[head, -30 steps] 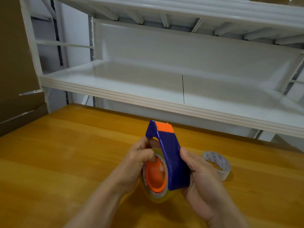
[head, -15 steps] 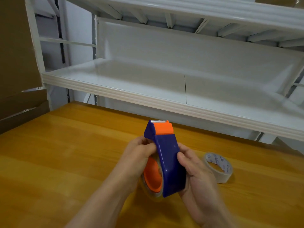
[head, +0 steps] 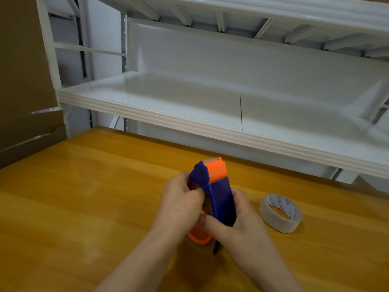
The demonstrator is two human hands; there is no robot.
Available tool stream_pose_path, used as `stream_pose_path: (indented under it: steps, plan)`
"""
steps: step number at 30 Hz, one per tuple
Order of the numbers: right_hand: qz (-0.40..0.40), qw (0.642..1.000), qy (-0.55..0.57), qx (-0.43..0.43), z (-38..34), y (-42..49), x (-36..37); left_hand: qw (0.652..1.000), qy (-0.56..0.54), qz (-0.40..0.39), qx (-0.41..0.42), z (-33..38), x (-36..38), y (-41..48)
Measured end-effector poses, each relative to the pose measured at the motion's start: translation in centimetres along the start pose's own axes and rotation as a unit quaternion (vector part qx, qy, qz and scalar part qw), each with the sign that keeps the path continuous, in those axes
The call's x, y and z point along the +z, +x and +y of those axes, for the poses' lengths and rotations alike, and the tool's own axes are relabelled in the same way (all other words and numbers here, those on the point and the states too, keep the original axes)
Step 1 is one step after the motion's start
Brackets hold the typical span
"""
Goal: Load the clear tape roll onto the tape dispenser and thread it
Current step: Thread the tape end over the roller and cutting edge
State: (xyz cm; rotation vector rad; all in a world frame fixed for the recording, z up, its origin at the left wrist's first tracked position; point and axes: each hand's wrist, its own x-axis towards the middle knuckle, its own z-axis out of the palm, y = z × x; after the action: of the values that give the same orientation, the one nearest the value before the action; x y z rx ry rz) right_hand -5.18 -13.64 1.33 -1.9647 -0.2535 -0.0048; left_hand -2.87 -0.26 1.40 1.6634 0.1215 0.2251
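Observation:
A blue tape dispenser (head: 221, 197) with an orange cutter head (head: 216, 170) stands upright between my hands above the wooden table (head: 84, 197). My right hand (head: 237, 218) grips its blue body from the right, thumb across the lower front. My left hand (head: 181, 205) curls its fingers at the dispenser's left side, just under the head; what they pinch is hidden. The orange hub (head: 199, 237) shows below my left hand, and the tape on it is mostly covered. A second clear tape roll (head: 281, 212) lies flat on the table to the right.
A white metal shelf (head: 210, 127) overhangs the table's far edge, with another shelf level above. Brown cardboard (head: 23, 70) stands at the left beyond the table corner.
My left hand has slid up from the orange hub to just below the cutter head. The dispenser has turned so its hub is mostly hidden. My right thumb now wraps across the front.

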Motion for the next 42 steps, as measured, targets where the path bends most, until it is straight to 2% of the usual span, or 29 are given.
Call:
stream_pose_path:
  steps: [4, 13, 22, 29, 35, 42]
  plan:
    - [0.002, 0.999, 0.032, -0.015, 0.1, 0.0, 0.3, 0.999, 0.007, 0.039, 0.008, 0.1, -0.1, 0.1]
    - [-0.022, 0.999, 0.015, -0.038, 0.7, 0.3, 0.3, 0.995, 0.018, 0.098, 0.027, 0.1, -1.1, 0.7]
    - [-0.047, 0.998, 0.036, -0.033, 1.2, 0.6, -0.6, 0.994, -0.052, 0.1, -0.014, -0.1, -1.7, 1.2]
    - [-0.063, 0.993, 0.093, -0.032, 0.9, 0.5, -0.7, 0.984, -0.099, 0.148, -0.011, 0.1, -2.0, 1.2]
    - [-0.038, 0.996, 0.066, -0.043, 1.3, 0.6, -0.1, 0.986, -0.01, 0.161, 0.048, 0.4, -1.6, 0.7]
    - [-0.055, 0.994, 0.061, -0.067, 1.2, 0.5, 0.2, 0.968, 0.088, 0.197, 0.129, 0.6, -1.6, 0.2]
